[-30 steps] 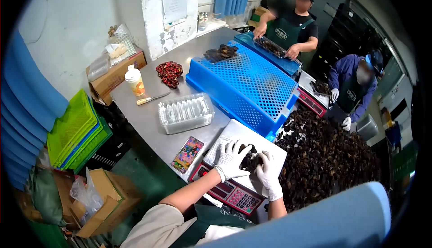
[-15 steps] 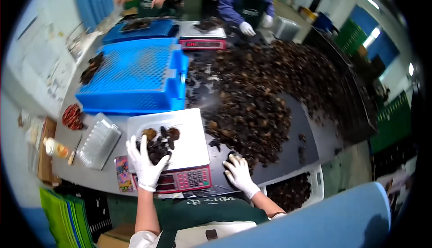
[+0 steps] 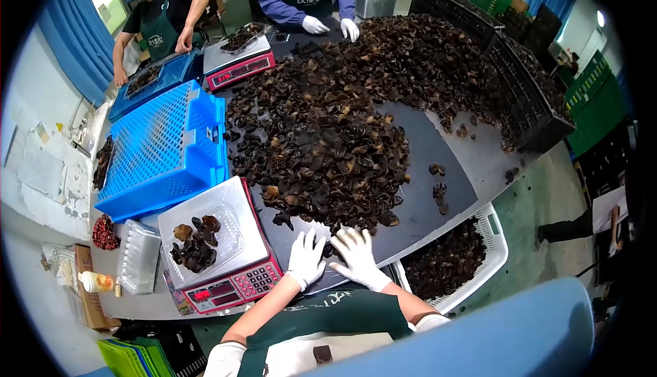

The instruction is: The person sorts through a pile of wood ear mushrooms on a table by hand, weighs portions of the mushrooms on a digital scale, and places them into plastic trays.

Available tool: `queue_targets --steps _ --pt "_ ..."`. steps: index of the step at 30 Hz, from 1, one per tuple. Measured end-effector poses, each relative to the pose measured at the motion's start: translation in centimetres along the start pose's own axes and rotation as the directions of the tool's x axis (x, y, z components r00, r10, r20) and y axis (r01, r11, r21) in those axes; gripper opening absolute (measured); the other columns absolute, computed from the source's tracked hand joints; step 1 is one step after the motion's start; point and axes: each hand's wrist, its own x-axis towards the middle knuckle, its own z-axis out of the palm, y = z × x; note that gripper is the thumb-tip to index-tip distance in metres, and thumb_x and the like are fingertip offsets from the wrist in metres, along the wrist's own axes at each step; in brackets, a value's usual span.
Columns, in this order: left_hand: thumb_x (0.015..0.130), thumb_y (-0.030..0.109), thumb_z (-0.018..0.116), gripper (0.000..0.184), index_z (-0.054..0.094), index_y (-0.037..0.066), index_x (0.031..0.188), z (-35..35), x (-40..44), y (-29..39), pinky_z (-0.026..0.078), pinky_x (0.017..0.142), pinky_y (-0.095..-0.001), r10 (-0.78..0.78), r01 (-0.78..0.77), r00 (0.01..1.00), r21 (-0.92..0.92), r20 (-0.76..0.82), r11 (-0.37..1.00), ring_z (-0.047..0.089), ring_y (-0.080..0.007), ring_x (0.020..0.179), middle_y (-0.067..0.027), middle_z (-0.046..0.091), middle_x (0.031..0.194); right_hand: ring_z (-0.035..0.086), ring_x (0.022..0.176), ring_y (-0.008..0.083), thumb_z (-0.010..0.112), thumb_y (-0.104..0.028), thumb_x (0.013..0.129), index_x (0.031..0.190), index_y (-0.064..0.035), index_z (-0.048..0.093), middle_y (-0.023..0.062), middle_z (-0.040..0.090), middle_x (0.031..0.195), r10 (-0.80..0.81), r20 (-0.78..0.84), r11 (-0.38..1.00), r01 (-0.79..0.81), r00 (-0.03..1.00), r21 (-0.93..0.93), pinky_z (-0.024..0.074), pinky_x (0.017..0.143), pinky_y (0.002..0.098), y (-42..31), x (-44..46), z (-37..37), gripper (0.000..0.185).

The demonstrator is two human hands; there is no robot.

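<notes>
My gloved left hand (image 3: pixel 306 259) lies at the front edge of the dark wood ear mushroom pile (image 3: pixel 328 144), fingers stretched out. Beside it my gloved right hand (image 3: pixel 357 257) is spread over the same edge, its fingertips touching the mushrooms. A few dark pieces show between the two hands. To the left stands a red and white scale (image 3: pixel 256 230) with its display lit. On its pan rests a clear plastic tray (image 3: pixel 233 240) holding a small clump of wood ears (image 3: pixel 195 252).
A blue perforated crate (image 3: pixel 147 154) and stacked clear trays (image 3: pixel 139 257) stand at left. A white basket (image 3: pixel 498 240) of mushrooms sits below the front edge. Black crates (image 3: pixel 523 96) line the right. Across the table, two co-workers stand near a second scale (image 3: pixel 239 69).
My left hand has left the clump on the scale and moved right, beside my right hand at the pile. The camera view has turned.
</notes>
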Motion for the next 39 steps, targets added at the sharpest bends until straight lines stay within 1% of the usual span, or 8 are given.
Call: queue_targets --steps 8,10,16,25,29,32,34,39 --pt "0.079 0.004 0.055 0.042 0.055 0.002 0.121 0.1 3.0 -3.1 0.043 0.102 -0.0419 -0.234 0.158 0.955 -0.358 -0.183 0.920 0.052 -0.0398 0.115 -0.0214 0.054 0.124 0.043 0.125 0.0314 0.075 -0.037 0.075 0.126 -0.0143 0.059 0.0099 0.052 0.131 -0.023 -0.196 0.995 0.042 0.980 0.092 0.0243 0.109 0.0536 2.6 -0.4 -2.8 0.057" --pt "0.082 0.007 0.056 0.038 0.056 0.000 0.119 0.9 4.8 -3.5 0.048 0.095 -0.0419 -0.208 0.148 0.921 -0.198 -0.328 0.969 0.055 -0.0381 0.110 -0.0208 0.056 0.121 0.046 0.121 0.0301 0.076 -0.031 0.074 0.121 -0.0141 0.060 0.0092 0.054 0.127 0.001 -0.247 0.997 0.018 0.969 0.078 0.0268 0.108 0.0512 3.7 -0.1 -3.5 0.052" --pt "0.081 0.011 0.059 0.026 0.058 0.004 0.106 1.5 6.9 -3.3 0.052 0.079 -0.0431 -0.278 0.285 0.955 0.060 -0.102 0.957 0.058 -0.0333 0.096 -0.0164 0.057 0.103 0.058 0.100 0.0310 0.071 -0.001 0.073 0.104 -0.0087 0.066 0.0115 0.064 0.107 0.198 -0.495 0.968 -0.089 0.846 0.233 0.0459 0.089 0.0410 6.8 1.7 -5.2 0.033" --pt "0.088 0.014 0.055 0.012 0.060 0.006 0.095 1.0 5.3 -3.9 0.050 0.076 -0.0442 -0.376 0.310 0.893 -0.268 -0.248 0.912 0.061 -0.0361 0.087 -0.0162 0.062 0.091 0.064 0.083 0.0237 0.066 -0.001 0.081 0.097 -0.0062 0.070 0.0084 0.068 0.089 0.248 -0.293 0.907 -0.114 0.923 0.406 0.0501 0.078 0.0343 6.0 2.2 -6.4 0.017" --pt "0.088 0.015 0.062 0.013 0.064 0.005 0.096 -3.7 3.5 0.0 0.052 0.071 -0.0369 -0.366 0.198 0.915 -0.600 -0.171 0.775 0.064 -0.0288 0.079 -0.0141 0.065 0.087 0.064 0.090 0.0131 0.061 -0.006 0.092 0.120 -0.0004 0.060 0.0087 0.066 0.108 0.490 0.216 0.350 -0.418 0.845 0.839 0.0530 0.079 0.0270 2.6 1.2 -6.7 0.029" --pt "0.086 0.010 0.064 0.016 0.065 0.004 0.102 -6.3 2.7 4.8 0.052 0.068 -0.0278 -0.107 0.076 0.994 -0.748 0.007 0.660 0.064 -0.0158 0.076 -0.0091 0.065 0.087 0.061 0.091 0.0117 0.061 -0.007 0.093 0.134 0.0000 0.049 0.0107 0.061 0.116 0.297 0.440 -0.134 -0.419 0.847 0.898 0.0518 0.075 0.0250 -0.7 1.2 -7.4 0.044" --pt "0.086 0.002 0.058 0.022 0.063 0.003 0.108 -5.2 2.7 6.6 0.049 0.066 -0.0245 0.020 -0.061 0.998 -0.899 -0.059 0.434 0.057 -0.0116 0.069 -0.0061 0.061 0.094 0.059 0.082 0.0100 0.061 -0.006 0.093 0.131 0.0000 0.051 0.0087 0.062 0.107 0.237 0.498 -0.124 -0.483 0.834 0.867 0.0498 0.069 0.0237 -0.2 0.1 -6.8 0.040" --pt "0.080 0.010 0.066 0.030 0.063 0.007 0.110 -3.7 3.5 3.6 0.049 0.084 -0.0362 0.087 -0.170 0.981 -0.551 -0.175 0.817 0.059 -0.0263 0.094 -0.0114 0.060 0.111 0.059 0.075 0.0083 0.065 -0.007 0.086 0.106 -0.0019 0.069 0.0023 0.067 0.090 0.672 0.222 0.267 -0.510 0.707 0.818 0.0497 0.068 0.0229 5.6 -4.7 -11.6 0.020"
